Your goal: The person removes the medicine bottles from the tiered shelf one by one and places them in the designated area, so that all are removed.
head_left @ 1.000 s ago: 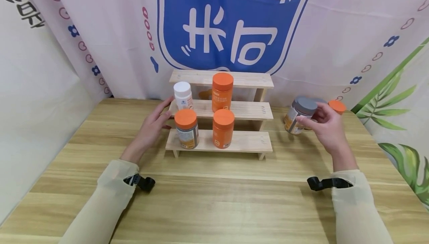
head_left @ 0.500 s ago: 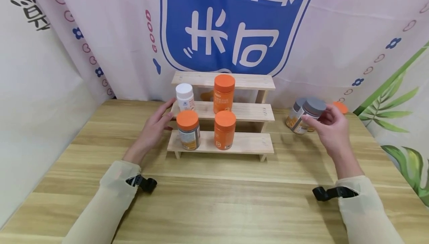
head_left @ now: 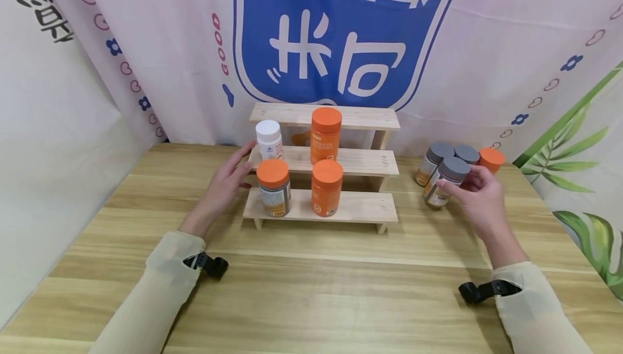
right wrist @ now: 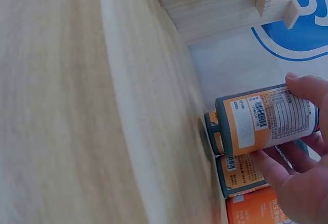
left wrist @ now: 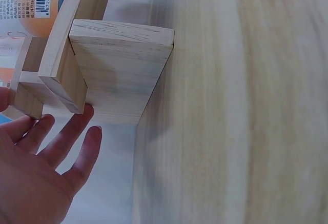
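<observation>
My right hand (head_left: 479, 197) grips a grey-lidded jar (head_left: 445, 181) with an orange and white label, thumb on one side and fingers on the other. In the right wrist view this jar (right wrist: 266, 119) overlaps the jars behind it, its barcode label showing. My left hand (head_left: 221, 186) is at the left end of the three-tier wooden shelf (head_left: 365, 160). In the left wrist view its extended fingers (left wrist: 66, 137) meet the end edges of the boards. On the shelf stand a white bottle (head_left: 269, 140), a tall orange jar (head_left: 326, 138), an orange-lidded grey jar (head_left: 274, 189) and another orange jar (head_left: 326, 189).
Behind the held jar, a grey-lidded jar (head_left: 428, 162), another grey lid (head_left: 467, 153) and an orange lid (head_left: 491, 158) cluster at the table's back right. A printed curtain (head_left: 194, 46) hangs directly behind the shelf. The wooden table (head_left: 311, 284) extends in front.
My right hand has moved the held jar slightly right and then nearer, leaving more of the jars behind in sight. The left hand stays by the shelf end. The head view has shifted slightly.
</observation>
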### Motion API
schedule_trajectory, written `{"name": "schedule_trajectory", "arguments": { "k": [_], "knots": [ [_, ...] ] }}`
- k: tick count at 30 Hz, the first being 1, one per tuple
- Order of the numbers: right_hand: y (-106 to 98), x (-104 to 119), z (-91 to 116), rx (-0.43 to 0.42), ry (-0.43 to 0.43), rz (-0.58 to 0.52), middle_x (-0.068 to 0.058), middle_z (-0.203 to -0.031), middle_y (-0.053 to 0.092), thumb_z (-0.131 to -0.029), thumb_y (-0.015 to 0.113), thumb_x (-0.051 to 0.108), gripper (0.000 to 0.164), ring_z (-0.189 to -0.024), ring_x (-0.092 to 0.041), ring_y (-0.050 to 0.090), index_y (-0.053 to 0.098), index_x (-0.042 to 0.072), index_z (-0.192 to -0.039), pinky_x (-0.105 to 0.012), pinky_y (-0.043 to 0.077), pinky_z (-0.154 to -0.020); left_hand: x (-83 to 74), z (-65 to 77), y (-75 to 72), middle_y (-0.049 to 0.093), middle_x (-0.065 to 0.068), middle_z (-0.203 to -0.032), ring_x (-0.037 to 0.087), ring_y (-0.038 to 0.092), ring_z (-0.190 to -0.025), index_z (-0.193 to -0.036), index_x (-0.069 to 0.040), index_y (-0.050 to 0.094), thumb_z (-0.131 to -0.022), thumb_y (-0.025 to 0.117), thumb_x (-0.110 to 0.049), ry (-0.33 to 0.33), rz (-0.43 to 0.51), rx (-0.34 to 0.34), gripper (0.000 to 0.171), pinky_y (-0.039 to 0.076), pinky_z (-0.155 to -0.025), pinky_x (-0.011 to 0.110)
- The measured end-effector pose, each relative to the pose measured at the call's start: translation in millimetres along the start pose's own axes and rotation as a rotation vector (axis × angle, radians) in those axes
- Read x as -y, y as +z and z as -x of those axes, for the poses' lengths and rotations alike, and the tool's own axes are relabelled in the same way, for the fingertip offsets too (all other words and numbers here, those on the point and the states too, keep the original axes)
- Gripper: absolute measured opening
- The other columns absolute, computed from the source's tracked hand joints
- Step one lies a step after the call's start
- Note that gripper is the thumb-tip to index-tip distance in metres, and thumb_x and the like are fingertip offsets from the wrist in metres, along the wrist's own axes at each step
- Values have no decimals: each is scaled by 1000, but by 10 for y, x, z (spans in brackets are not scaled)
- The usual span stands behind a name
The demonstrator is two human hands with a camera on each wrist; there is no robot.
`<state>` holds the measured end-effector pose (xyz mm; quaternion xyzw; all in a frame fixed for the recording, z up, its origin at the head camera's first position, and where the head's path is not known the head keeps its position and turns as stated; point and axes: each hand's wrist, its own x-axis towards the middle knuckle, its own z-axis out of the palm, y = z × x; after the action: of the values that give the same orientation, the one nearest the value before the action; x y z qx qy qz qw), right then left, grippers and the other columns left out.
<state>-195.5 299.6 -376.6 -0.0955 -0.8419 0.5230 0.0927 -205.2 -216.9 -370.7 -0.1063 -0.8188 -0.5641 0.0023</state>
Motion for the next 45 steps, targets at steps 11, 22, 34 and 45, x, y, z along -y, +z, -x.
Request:
{"name": "schedule_trajectory", "arguments": {
  "k": [11, 22, 34, 45],
  "knots": [
    [45, -44, -3, 0, -28, 16, 23, -115, 58, -91, 86, 35, 59, -106, 3, 57, 54, 18, -138, -5, 48, -85, 9, -2, -2, 23, 7, -178, 43, 53, -140, -171, -22, 22, -116, 35, -32, 8, -6, 1, 57, 52, -101, 52],
    [103, -3, -53, 27, 18, 76, -15, -156, 53, -93, 83, 39, 80, -128, -18, 55, 43, 9, -156, -11, 48, -95, -13, 0, -8, 23, 7, -178, 43, 53, -140, -171, -24, 23, -116, 36, -32, 4, -9, -4, 57, 53, -100, 49],
    [73, 53, -40, 24, -10, 97, -19, -157, 50, -94, 82, 40, 87, -130, -22, 54, 36, 6, -160, -3, 44, -88, -21, -4, -31, 24, 8, -178, 43, 54, -139, -171, -24, 23, -116, 36, -30, 8, 4, -5, 57, 53, -98, 44],
    [-95, 361, 49, -124, -131, 50, 22, -125, 60, -92, 84, 34, 71, -121, -5, 59, 50, 20, -153, -9, 46, -101, 11, -6, -12, 22, 7, -179, 43, 55, -138, -171, -24, 23, -116, 36, -29, 8, 1, -1, 56, 54, -99, 46]
  ]
}}
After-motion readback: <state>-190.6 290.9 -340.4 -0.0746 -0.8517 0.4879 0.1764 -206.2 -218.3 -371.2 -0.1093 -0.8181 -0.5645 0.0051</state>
